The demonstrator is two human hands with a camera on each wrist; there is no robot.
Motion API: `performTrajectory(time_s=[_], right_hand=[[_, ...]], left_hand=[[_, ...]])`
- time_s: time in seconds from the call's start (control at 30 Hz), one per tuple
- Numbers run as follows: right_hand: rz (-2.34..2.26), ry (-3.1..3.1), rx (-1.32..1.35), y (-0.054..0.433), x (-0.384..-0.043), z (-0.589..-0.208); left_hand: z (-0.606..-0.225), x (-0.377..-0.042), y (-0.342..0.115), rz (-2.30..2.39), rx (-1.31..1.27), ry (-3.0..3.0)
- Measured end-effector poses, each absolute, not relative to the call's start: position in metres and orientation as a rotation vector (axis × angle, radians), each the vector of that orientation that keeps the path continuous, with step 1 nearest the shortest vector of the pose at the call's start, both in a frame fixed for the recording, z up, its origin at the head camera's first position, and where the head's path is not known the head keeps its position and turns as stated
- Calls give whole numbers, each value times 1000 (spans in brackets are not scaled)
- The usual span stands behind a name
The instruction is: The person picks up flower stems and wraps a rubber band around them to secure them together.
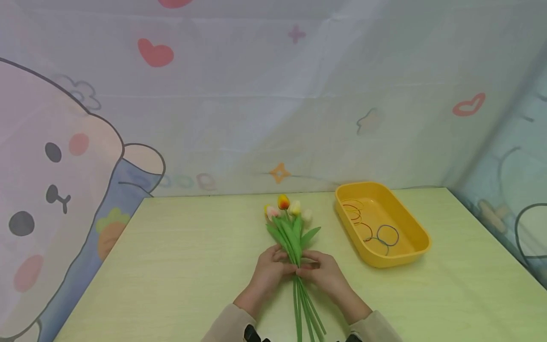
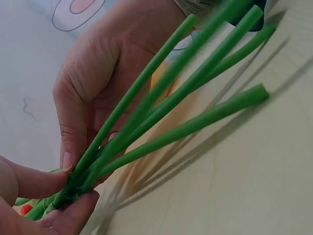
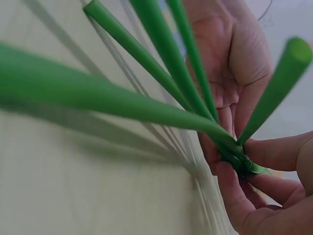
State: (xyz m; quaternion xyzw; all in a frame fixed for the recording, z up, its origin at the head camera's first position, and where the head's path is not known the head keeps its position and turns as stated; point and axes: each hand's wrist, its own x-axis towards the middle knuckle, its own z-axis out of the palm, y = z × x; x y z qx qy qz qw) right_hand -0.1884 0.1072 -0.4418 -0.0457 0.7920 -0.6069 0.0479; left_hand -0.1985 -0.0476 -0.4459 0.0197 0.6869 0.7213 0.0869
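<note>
A bunch of artificial tulips [image 1: 295, 232] lies over the table, its blossoms toward the back wall and its green stems [image 1: 304, 304] fanning toward me. Orange, yellow, pink and white heads show. From the left, my left hand [image 1: 270, 268] pinches the stems just below the leaves. Opposite it, my right hand [image 1: 322, 273] grips the same spot, fingertips close to the left thumb. In the left wrist view the left fingers [image 2: 39, 182] close on the gathered stems [image 2: 142, 120]. The right wrist view shows the right fingers [image 3: 274, 154] at the crossing point of the stems [image 3: 166, 54].
To the right stands a yellow tray [image 1: 416, 235] with several coloured rubber bands [image 1: 388, 235] inside. The pale table [image 1: 192, 256] ends at a printed cloth backdrop [image 1: 239, 118]. A cartoon bear [image 1: 64, 199] is printed at the left.
</note>
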Motion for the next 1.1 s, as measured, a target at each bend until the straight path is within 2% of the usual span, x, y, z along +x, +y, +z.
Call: performTrajectory(time_s=[0.43,1.1], right_hand=[[-1877,2411,-390,109,-188,-432],[-1961,2157,-515,105,-175,-413]], left_hand=[[-429,-196,-50,2270,26,1994],[-410,-184,-43,2437,86,2123]])
